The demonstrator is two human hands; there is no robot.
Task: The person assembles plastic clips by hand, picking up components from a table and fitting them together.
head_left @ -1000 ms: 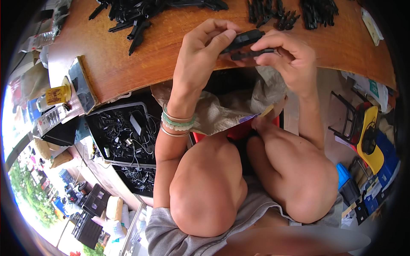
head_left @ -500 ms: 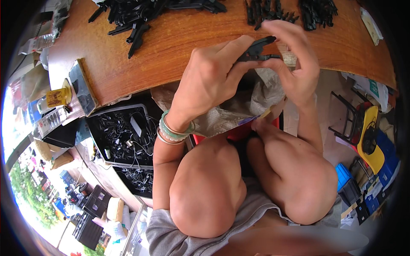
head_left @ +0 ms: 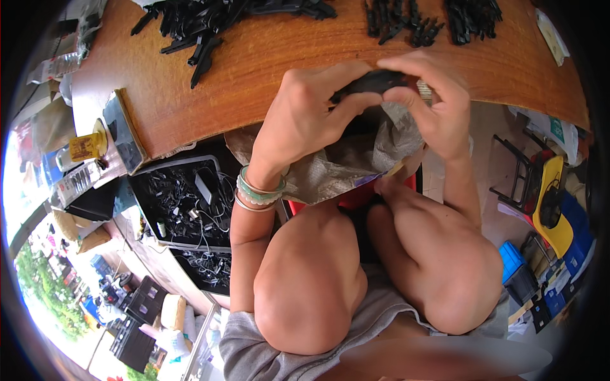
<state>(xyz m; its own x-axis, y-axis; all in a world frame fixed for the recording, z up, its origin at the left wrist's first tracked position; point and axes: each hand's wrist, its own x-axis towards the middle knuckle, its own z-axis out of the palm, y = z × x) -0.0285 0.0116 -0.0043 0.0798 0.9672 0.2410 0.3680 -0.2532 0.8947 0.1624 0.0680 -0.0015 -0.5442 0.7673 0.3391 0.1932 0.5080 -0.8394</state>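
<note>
Black part (head_left: 379,80), blurred, lies right of the left hand (head_left: 303,114) and left of the right hand (head_left: 438,109), long axis roughly crosswise, pinched by both, neither clearly nearer.

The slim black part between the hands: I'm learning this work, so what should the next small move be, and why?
Perhaps a gentle squeeze on the slim black part: the left hand grips one end, while the right hand curves thumb and forefinger around the other, so both seem placed to press.
</note>
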